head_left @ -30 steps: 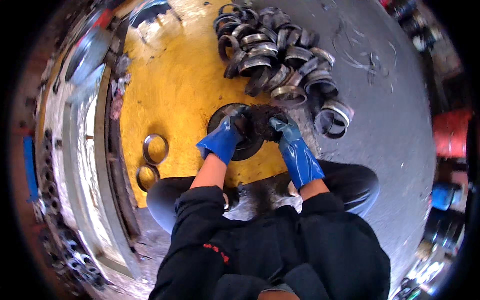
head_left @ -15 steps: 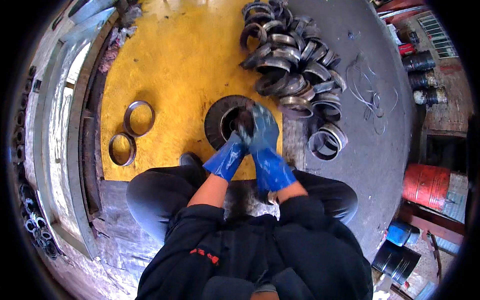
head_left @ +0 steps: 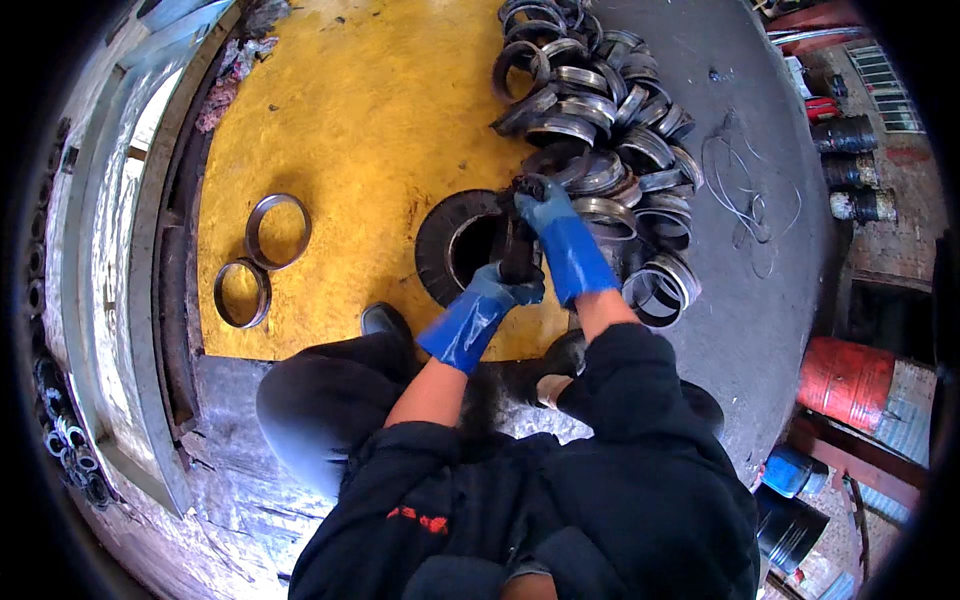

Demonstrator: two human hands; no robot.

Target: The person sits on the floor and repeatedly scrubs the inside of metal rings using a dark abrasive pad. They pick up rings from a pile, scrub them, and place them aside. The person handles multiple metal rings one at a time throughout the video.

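Both my hands wear long blue rubber gloves. Between them they hold a dark, dirty piece (head_left: 518, 245), seen nearly edge-on, so its full shape does not show. My left hand (head_left: 508, 286) is closed round its near end, and my right hand (head_left: 545, 202) grips the far end. Just left of the piece, and partly behind it, a thick black round part (head_left: 436, 247) with a wide dark hole lies on the yellow floor sheet (head_left: 350, 150). My knees are bent on either side of it.
A heap of dark metal rings (head_left: 600, 110) lies at the far right of the sheet, its near end beside my right forearm. Two separate rings (head_left: 249, 232) rest at left. Loose wire (head_left: 745, 210) lies on the grey floor; drums (head_left: 845, 385) line the right side.
My hands were close together over the black round part. They have moved apart, the right one forward and to the right, and the dark piece now shows between them.
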